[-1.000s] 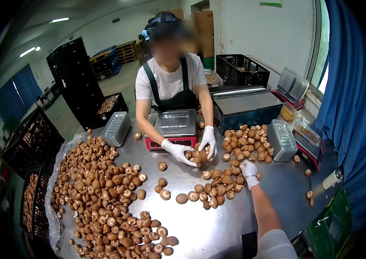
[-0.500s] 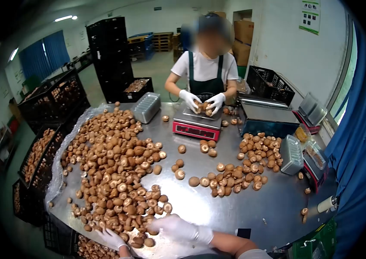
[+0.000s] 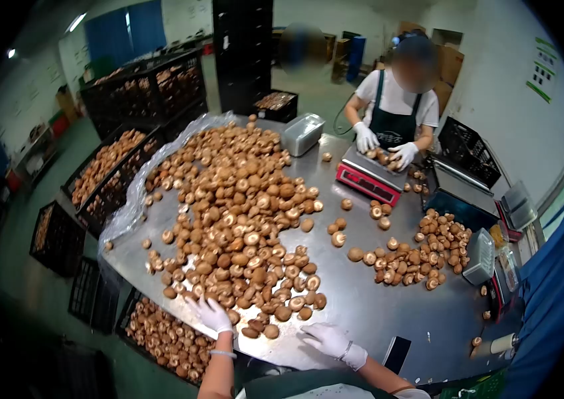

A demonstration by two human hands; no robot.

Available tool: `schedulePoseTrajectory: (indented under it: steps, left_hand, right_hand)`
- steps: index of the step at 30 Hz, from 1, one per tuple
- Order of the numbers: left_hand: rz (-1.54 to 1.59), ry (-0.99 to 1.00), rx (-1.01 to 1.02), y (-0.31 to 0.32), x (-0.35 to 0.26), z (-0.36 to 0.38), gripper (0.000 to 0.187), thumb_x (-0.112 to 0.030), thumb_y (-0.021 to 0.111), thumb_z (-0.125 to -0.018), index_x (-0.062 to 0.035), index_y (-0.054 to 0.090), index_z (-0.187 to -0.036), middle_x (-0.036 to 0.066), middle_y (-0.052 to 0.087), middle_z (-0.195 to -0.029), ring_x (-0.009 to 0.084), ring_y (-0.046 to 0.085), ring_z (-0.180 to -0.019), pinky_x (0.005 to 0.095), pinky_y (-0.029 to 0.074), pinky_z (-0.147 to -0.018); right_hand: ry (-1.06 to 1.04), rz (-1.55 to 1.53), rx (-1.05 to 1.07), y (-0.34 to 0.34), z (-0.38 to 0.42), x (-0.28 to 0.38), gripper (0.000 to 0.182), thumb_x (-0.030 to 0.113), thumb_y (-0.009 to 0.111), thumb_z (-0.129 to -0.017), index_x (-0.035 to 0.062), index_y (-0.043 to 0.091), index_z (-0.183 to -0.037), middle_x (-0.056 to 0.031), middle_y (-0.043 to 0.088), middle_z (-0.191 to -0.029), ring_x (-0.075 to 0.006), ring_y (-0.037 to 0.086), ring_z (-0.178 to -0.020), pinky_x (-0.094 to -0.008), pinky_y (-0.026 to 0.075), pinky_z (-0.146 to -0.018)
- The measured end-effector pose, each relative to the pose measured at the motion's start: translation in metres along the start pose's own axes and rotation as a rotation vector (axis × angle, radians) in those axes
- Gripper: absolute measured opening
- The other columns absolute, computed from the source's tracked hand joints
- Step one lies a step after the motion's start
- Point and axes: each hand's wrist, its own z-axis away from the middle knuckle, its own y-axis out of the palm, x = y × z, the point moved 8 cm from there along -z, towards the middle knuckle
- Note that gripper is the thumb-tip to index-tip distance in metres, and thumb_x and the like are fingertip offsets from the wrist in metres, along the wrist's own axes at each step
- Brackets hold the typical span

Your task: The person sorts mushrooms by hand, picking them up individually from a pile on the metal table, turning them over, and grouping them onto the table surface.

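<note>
A large heap of brown mushrooms [image 3: 242, 206] spreads over the left half of the metal table [image 3: 368, 312]. At the heap's near edge my left hand [image 3: 210, 315], in a white glove, lies with its fingers spread beside the mushrooms, holding nothing. My right hand [image 3: 330, 340], also gloved, rests low over the bare metal at the table's front. Its fingers stretch out toward the left, and nothing shows in them. Between the two hands sit a few loose mushrooms [image 3: 262, 329].
Across the table a co-worker [image 3: 395, 110] handles mushrooms on a red scale [image 3: 368, 183]. A smaller mushroom pile [image 3: 421, 256] lies at right near clear plastic trays [image 3: 479, 256]. A dark phone [image 3: 397, 354] lies near the front edge. Below stands a crate of mushrooms [image 3: 169, 339].
My view has turned left and down. My right hand has drawn back from the heap's edge and come to rest on the metal. My left hand remains at the heap's near edge.
</note>
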Motion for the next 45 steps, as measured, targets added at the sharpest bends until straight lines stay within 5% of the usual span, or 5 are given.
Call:
schedulePoseTrajectory:
  steps: [17, 22, 31, 36, 45]
  left_hand:
    - [0.755, -0.074, 0.625, -0.035, 0.045, -0.014, 0.058, -0.007, 0.054, -0.086, -0.0008, 0.034, -0.14, 0.024, 0.029, -0.145, 0.0344, 0.035, -0.132, 0.0368, 0.033, -0.106]
    - [0.58, 0.042, 0.62, -0.061, 0.05, -0.039, 0.04, -0.005, 0.052, -0.087, -0.0013, 0.051, -0.126, 0.017, 0.059, -0.114, 0.0271, 0.059, -0.105, 0.0352, 0.045, -0.093]
    - [0.745, -0.012, 0.631, -0.045, 0.04, -0.067, 0.037, -0.005, 0.058, -0.084, -0.0029, 0.056, -0.122, 0.015, 0.06, -0.109, 0.0261, 0.061, -0.099, 0.0325, 0.048, -0.087]
    - [0.41, 0.421, 0.66, -0.033, -0.04, -0.095, 0.046, -0.014, 0.063, -0.081, -0.0065, 0.053, -0.126, 0.016, 0.058, -0.117, 0.0335, 0.054, -0.107, 0.0388, 0.043, -0.093]
    - [-0.009, 0.684, 0.566, 0.031, -0.064, -0.11, 0.048, -0.019, 0.071, -0.071, -0.0126, 0.056, -0.116, 0.008, 0.049, -0.128, 0.0304, 0.047, -0.111, 0.0428, 0.04, -0.091]
  right_hand:
    - [0.104, 0.059, -0.025, 0.064, -0.067, 0.068, 0.03, 0.03, 0.064, -0.082, 0.012, 0.065, -0.106, -0.0094, 0.067, -0.089, -0.029, 0.064, -0.078, -0.0389, 0.051, -0.069]
    - [0.125, 0.079, -0.158, 0.063, -0.071, 0.08, 0.028, 0.027, 0.064, -0.081, 0.0112, 0.065, -0.104, -0.0097, 0.066, -0.087, -0.0285, 0.064, -0.078, -0.0378, 0.051, -0.07]
    - [0.297, -0.129, -0.157, 0.024, -0.097, 0.064, 0.025, 0.021, 0.064, -0.082, 0.0083, 0.067, -0.103, -0.0132, 0.067, -0.096, -0.0273, 0.065, -0.089, -0.0341, 0.052, -0.08]
    - [0.264, -0.261, -0.372, 0.0, -0.193, 0.042, 0.042, 0.014, 0.064, -0.083, 0.0042, 0.055, -0.122, -0.016, 0.059, -0.116, -0.0302, 0.057, -0.106, -0.0346, 0.045, -0.092]
    - [0.124, -0.181, -0.417, 0.029, -0.248, 0.011, 0.036, 0.014, 0.074, -0.071, 0.0092, 0.062, -0.105, -0.0108, 0.06, -0.108, -0.028, 0.058, -0.1, -0.0349, 0.047, -0.087]
